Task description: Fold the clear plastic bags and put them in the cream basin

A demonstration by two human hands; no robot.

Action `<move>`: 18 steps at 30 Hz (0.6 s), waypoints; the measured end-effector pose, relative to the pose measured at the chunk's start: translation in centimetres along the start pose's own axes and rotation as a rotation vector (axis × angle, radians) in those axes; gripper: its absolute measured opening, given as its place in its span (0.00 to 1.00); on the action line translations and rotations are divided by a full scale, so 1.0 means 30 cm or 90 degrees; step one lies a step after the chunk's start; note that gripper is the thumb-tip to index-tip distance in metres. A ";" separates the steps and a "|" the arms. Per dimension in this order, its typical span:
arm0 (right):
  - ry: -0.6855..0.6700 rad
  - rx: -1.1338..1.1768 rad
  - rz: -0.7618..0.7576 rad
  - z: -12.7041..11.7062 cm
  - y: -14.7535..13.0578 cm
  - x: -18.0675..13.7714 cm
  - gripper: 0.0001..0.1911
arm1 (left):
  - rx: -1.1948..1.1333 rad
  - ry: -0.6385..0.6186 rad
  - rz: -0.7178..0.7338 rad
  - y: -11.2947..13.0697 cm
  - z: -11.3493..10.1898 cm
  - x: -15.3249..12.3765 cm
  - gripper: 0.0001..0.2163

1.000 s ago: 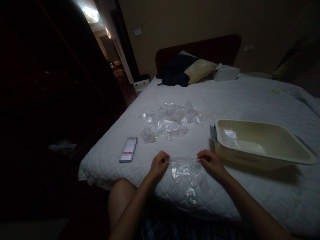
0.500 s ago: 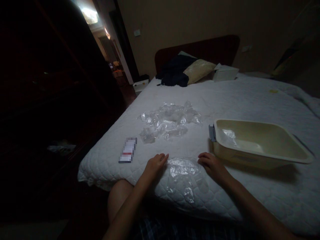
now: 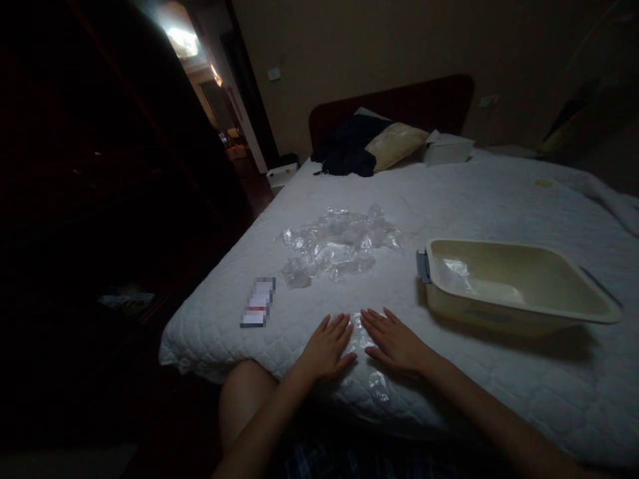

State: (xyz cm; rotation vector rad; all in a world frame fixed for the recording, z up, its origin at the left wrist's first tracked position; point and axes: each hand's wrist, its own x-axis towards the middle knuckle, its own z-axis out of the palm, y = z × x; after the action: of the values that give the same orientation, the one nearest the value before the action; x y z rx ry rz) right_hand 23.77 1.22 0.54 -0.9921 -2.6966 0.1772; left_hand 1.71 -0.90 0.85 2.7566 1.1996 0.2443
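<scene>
A clear plastic bag [image 3: 369,372] lies flat on the white quilted bed [image 3: 499,199] near its front edge. My left hand [image 3: 327,346] rests on the bag's left part, palm down, fingers stretched out. My right hand [image 3: 394,340] lies flat on the bag's right part, fingers spread. The two hands are side by side, almost touching, and cover most of the bag. Farther up the bed sits a heap of several crumpled clear plastic bags [image 3: 337,245].
A cream plastic basin [image 3: 519,313] stands to the right of my hands, with a clear bag inside. A small flat box [image 3: 258,301] lies to the left. Pillows and dark cloth [image 3: 349,146] are at the headboard. The room left of the bed is dark.
My hands let go of the bag's top edge, laid it down, and moved inward. Both palms now press flat on it.
</scene>
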 end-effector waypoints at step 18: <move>-0.018 0.012 0.050 0.008 0.120 -0.157 0.33 | 0.009 0.012 -0.039 -0.053 0.046 -0.048 0.29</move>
State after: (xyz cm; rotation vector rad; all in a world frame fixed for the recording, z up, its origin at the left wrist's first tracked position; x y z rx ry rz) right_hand 29.38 0.90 -1.37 -1.0996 -2.6776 0.2328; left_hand -0.13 -0.95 -0.92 2.7300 1.2931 0.2580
